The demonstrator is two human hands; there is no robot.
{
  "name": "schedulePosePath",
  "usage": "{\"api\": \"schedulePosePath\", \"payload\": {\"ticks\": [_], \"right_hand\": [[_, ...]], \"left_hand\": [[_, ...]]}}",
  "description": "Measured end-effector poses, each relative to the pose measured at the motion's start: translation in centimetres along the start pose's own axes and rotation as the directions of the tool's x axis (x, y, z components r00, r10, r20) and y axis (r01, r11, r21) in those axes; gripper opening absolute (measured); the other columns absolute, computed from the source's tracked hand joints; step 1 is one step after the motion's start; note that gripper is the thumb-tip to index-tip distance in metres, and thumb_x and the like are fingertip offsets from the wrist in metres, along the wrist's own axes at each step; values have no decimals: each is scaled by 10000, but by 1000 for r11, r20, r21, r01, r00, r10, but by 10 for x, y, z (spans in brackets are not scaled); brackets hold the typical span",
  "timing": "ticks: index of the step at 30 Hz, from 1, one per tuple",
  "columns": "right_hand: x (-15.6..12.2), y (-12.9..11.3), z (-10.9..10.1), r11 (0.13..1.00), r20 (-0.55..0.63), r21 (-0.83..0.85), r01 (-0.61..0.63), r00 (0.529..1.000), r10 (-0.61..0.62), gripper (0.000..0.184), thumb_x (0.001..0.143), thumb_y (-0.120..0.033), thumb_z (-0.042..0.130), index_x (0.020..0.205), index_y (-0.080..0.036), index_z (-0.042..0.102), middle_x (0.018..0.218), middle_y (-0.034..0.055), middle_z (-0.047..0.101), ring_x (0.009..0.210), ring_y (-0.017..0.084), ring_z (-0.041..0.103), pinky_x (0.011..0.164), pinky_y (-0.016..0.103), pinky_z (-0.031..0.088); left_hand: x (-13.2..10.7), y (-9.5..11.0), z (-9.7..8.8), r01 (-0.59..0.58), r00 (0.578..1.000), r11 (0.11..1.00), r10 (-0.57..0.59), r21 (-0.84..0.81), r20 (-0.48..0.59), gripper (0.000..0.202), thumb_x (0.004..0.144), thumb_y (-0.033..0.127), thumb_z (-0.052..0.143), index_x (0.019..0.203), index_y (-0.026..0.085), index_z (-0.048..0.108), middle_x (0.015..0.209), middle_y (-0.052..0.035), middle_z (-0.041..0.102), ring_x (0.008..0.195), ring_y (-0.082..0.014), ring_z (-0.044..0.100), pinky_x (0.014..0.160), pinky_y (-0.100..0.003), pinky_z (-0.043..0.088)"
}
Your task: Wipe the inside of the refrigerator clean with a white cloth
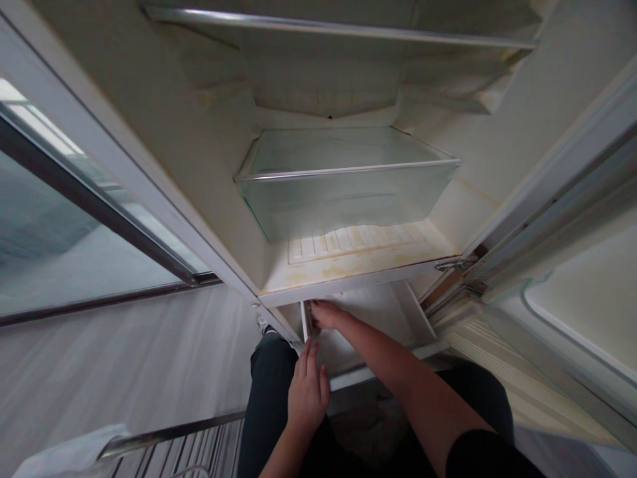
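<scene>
I look down into an open fridge. My right hand [323,314] reaches into a pulled-out white drawer [393,312] below the fridge floor, its fingers curled against the drawer's left inner wall on something I cannot make out. My left hand [307,392] rests with fingers stretched out on the drawer's front left corner, holding nothing. Above, a clear plastic crisper bin [343,192] sits on the stained fridge floor [348,262].
A glass shelf edge [338,28] crosses the top. The open fridge door [572,292] stands at the right. A wire rack [189,445] lies on the floor at lower left by a glass sliding door [74,226]. My dark-trousered legs are below.
</scene>
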State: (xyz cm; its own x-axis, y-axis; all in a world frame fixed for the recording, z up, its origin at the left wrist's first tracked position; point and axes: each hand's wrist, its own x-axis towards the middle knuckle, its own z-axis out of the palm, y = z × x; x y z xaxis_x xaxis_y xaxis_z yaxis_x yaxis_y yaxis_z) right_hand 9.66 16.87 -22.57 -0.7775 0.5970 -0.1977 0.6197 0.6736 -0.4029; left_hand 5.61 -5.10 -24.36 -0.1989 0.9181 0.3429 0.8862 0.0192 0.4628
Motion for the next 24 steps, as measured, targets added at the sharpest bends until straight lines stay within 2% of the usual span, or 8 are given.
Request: {"api": "schedulePosePath", "payload": {"ticks": [3, 5, 7, 10, 13, 16, 20, 24], "right_hand": [[-20, 0, 13, 986, 233, -93, 138, 966, -113, 781, 578, -214, 919, 1300, -179, 625, 1070, 103, 743, 936, 262, 703, 790, 299, 536], [-34, -2, 22, 944, 415, -165, 284, 889, -194, 712, 579, -250, 912, 1245, -186, 670, 1020, 96, 754, 907, 285, 713, 766, 332, 545], [-45, -1, 27, 912, 488, -229, 340, 851, -195, 518, 580, -272, 905, 1061, -166, 745, 946, 103, 755, 874, 310, 713, 765, 382, 556], [-51, 11, 21, 915, 374, -303, 265, 917, -141, 371, 646, -357, 877, 913, -125, 763, 985, 168, 734, 978, 350, 685, 885, 457, 536], [-45, 35, 5, 936, 98, -333, 112, 992, -84, 515, 818, -475, 741, 1130, -67, 712, 1302, 256, 600, 1269, 390, 523, 1069, 505, 419], [-30, 54, -2, 957, -107, -287, -54, 994, 24, 633, 909, -490, 616, 1361, -50, 560, 1423, 254, 505, 1335, 386, 450, 1110, 529, 367], [-5, 53, 14, 981, -119, -190, -47, 993, 24, 675, 913, -442, 579, 1465, -74, 453, 1479, 213, 484, 1391, 339, 418, 1183, 481, 298], [14, 44, 30, 992, -89, -123, -39, 996, 28, 626, 936, -450, 535, 1450, -97, 485, 1481, 189, 506, 1396, 308, 444, 1175, 442, 326]], "left_hand": [[0, 0, 0, 5, 1000, 1000, -5, -18, -1, 525, 980, 235, 426, 1494, 151, 360, 1546, -180, 432, 1435, -285, 439, 1116, -474, 477], [0, 1, 0, 6, 1000, 999, -6, -32, -4, 530, 983, 245, 425, 1502, 162, 356, 1547, -173, 434, 1435, -292, 438, 1125, -485, 468], [0, 1, 0, 6, 1000, 999, -7, -38, -12, 529, 984, 255, 428, 1501, 165, 364, 1544, -170, 439, 1431, -297, 442, 1127, -491, 467], [0, 0, 1, 4, 1000, 999, -5, -33, -26, 526, 980, 261, 435, 1494, 163, 381, 1544, -171, 442, 1425, -296, 452, 1119, -482, 474], [0, 0, 1, 6, 1000, 1000, -7, -30, -23, 522, 980, 252, 430, 1493, 166, 384, 1547, -171, 439, 1421, -288, 460, 1109, -469, 482], [0, 0, 0, 5, 1000, 1000, -6, -29, -11, 525, 981, 243, 425, 1498, 167, 372, 1560, -170, 421, 1434, -288, 445, 1111, -474, 479], [0, 0, -2, 4, 1000, 1000, -4, -28, 7, 534, 981, 237, 422, 1506, 168, 351, 1574, -171, 402, 1450, -285, 424, 1113, -475, 478], [-1, 0, -3, 14, 1000, 999, -14, -35, 10, 543, 980, 229, 421, 1515, 185, 341, 1571, -158, 411, 1452, -274, 422, 1126, -476, 470]]}}
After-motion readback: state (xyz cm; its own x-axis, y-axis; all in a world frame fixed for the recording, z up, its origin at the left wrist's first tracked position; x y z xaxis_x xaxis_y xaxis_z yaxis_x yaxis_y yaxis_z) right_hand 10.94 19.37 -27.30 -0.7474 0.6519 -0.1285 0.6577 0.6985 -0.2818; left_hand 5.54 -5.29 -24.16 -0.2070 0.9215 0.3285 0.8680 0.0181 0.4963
